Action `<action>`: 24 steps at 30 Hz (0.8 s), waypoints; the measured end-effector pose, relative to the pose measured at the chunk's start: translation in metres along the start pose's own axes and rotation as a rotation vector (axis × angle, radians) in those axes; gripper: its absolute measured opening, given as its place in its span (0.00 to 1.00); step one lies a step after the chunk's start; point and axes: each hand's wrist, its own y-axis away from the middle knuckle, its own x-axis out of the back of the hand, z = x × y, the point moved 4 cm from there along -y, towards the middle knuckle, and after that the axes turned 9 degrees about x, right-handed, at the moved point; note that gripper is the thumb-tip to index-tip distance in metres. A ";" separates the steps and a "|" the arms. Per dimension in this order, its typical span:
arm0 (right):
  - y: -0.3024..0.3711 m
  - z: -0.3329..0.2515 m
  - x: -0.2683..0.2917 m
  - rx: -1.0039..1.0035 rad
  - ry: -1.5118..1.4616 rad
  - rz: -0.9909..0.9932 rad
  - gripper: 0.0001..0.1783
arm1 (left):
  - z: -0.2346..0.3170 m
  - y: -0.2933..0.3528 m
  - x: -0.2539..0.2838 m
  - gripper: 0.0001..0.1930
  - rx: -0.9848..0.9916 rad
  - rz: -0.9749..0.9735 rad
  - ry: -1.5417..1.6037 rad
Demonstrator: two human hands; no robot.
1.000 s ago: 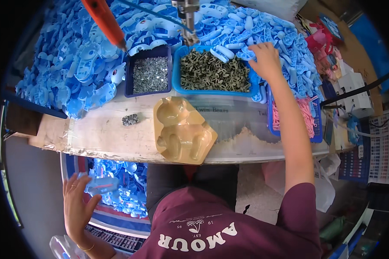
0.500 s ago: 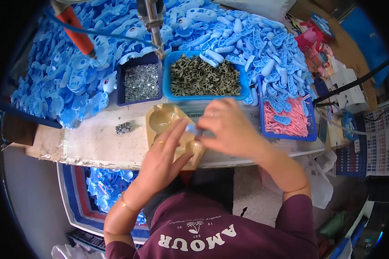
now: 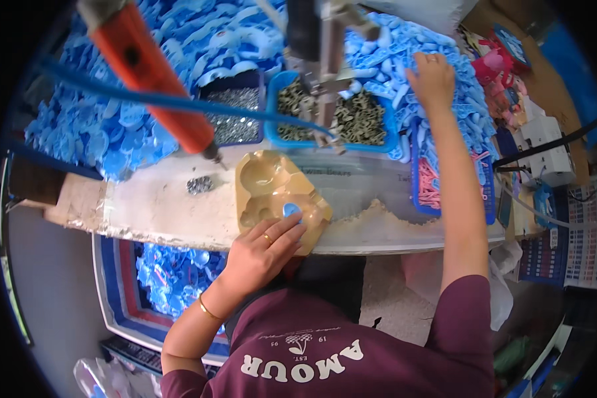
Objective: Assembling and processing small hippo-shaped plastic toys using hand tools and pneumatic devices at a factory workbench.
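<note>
My left hand [image 3: 265,249] lies on the near part of a tan moulded fixture [image 3: 253,202] with rounded hollows, its fingers stretched out. A small light-blue plastic piece [image 3: 291,209] sits in a hollow at its fingertips. My right hand [image 3: 433,83] is at the far right, over a heap of blue plastic parts [image 3: 381,66], fingers apart; I see nothing held in it. An orange-red power screwdriver [image 3: 162,93] hangs with its tip just left of the fixture.
A dark-blue tray [image 3: 235,113] holds small screws. Beside it, a light-blue tray [image 3: 371,126] holds metal clips. Pink parts fill a blue basket [image 3: 489,209] under my right forearm. Blue shells [image 3: 113,142] are heaped left. A metal arm [image 3: 328,79] hangs overhead; loose screws [image 3: 199,185] lie on the table.
My right hand has left the fixture and reached up to the blue heap at the far right. My left hand has shifted nearer. The screwdriver appears larger and lower in view.
</note>
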 end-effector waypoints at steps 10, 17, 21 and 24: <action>0.045 -0.053 0.058 -0.428 -1.362 -0.321 0.12 | -0.042 0.029 0.005 0.19 -0.057 -0.047 -0.140; 0.065 -0.196 0.139 -0.059 -1.631 -0.596 0.13 | -0.046 0.030 0.004 0.18 -0.061 -0.065 -0.144; 0.086 -0.230 0.134 0.334 -1.394 -0.603 0.15 | -0.044 0.026 0.011 0.18 -0.075 -0.031 -0.080; 0.089 -0.238 0.141 0.395 -1.319 -0.553 0.14 | -0.060 0.031 0.025 0.18 -0.030 0.032 -0.111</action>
